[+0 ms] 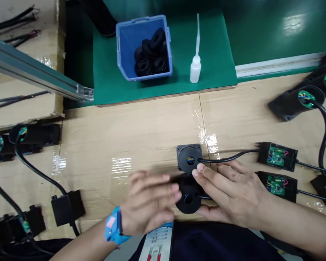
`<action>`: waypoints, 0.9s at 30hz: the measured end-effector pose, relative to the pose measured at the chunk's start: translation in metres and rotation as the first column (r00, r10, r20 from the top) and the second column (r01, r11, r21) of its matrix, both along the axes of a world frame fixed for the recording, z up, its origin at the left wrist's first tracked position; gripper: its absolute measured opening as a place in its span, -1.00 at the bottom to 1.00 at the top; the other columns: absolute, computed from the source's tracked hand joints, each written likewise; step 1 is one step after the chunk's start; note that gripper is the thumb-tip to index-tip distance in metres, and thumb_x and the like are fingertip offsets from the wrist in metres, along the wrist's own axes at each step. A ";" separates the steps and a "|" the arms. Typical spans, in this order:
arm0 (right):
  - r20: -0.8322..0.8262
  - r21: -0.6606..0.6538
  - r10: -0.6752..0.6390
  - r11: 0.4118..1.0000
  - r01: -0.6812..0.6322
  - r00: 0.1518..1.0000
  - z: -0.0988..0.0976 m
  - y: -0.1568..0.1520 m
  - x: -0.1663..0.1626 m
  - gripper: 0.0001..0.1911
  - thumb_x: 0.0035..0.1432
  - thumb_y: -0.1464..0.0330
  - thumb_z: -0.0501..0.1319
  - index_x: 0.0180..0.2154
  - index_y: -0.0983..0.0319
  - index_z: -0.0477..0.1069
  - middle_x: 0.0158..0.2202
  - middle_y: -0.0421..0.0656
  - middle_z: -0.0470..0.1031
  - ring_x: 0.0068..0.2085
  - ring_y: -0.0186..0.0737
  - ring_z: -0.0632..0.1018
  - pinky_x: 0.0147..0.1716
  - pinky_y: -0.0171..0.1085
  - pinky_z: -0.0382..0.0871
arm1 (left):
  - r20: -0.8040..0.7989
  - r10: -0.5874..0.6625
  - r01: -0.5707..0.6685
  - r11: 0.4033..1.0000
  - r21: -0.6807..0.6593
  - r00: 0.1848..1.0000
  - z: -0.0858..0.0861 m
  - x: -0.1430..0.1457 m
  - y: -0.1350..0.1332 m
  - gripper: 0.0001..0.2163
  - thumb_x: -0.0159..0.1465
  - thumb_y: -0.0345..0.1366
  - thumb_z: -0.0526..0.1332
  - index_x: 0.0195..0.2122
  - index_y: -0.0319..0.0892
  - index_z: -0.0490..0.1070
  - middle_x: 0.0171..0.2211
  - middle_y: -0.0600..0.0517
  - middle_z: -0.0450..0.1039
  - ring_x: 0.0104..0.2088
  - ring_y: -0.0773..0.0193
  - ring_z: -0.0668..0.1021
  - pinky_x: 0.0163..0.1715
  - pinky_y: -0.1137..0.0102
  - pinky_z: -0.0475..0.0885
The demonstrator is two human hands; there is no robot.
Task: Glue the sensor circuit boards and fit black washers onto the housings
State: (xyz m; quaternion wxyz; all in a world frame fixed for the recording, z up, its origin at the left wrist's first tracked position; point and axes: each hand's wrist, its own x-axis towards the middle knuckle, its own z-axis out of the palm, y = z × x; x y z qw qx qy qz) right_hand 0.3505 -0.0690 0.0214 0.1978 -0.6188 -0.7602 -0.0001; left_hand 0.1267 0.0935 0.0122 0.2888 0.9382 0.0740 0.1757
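My left hand (152, 203), smeared a little by motion, has its fingers stretched out beside a black round housing (188, 204) near the front edge. My right hand (233, 188) wraps round the right side of this housing, fingertips over its top near the neighbouring one and thumb below. Coloured wires show in the housing's central hole. Just beyond it stands a second black housing (183, 154) with a square flange and a round black ring on its end. A black cable (233, 156) runs from there to an open box with a green circuit board (277, 156).
A blue bin (121, 54) of black rings (143, 67) and a white squeeze bottle (195, 70) stand on a green board. More cabled housings (296, 103) lie at right, others (39, 135) at left with a black box (67, 208). A metal rail (38, 67) slants at upper left.
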 end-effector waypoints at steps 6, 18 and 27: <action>0.057 -0.014 0.010 1.000 -0.010 0.998 0.002 0.001 0.001 -0.40 0.26 0.06 0.31 0.11 0.41 0.44 0.06 -0.01 0.61 -0.16 -0.07 0.57 -0.17 -0.05 0.42 | -0.132 0.015 -0.076 0.879 -0.471 0.991 -0.006 0.054 0.021 -0.40 0.38 -0.14 0.30 0.40 -0.10 0.19 0.37 -0.13 0.30 0.38 0.05 0.36 0.36 0.10 0.31; 0.120 -0.030 0.039 0.999 -0.036 0.992 0.006 0.003 0.002 -0.41 0.29 0.04 0.28 0.11 0.39 0.49 -0.01 0.01 0.62 -0.19 -0.11 0.57 -0.16 -0.10 0.44 | -0.100 -0.115 0.027 0.775 -0.631 0.988 -0.006 0.063 0.030 -0.57 0.47 -0.30 0.13 0.35 -0.05 0.29 0.33 -0.01 0.38 0.36 0.14 0.39 0.38 0.13 0.30; 0.119 0.013 0.051 0.999 -0.053 0.992 0.005 0.006 0.000 -0.37 0.28 0.03 0.28 0.09 0.45 0.47 -0.03 0.04 0.62 -0.21 -0.11 0.56 -0.17 -0.11 0.47 | -0.126 -0.040 -0.070 0.650 -0.757 0.991 -0.006 0.072 0.028 -0.70 0.45 -0.24 0.18 0.17 -0.02 0.50 0.20 0.03 0.52 0.22 0.12 0.53 0.29 0.19 0.41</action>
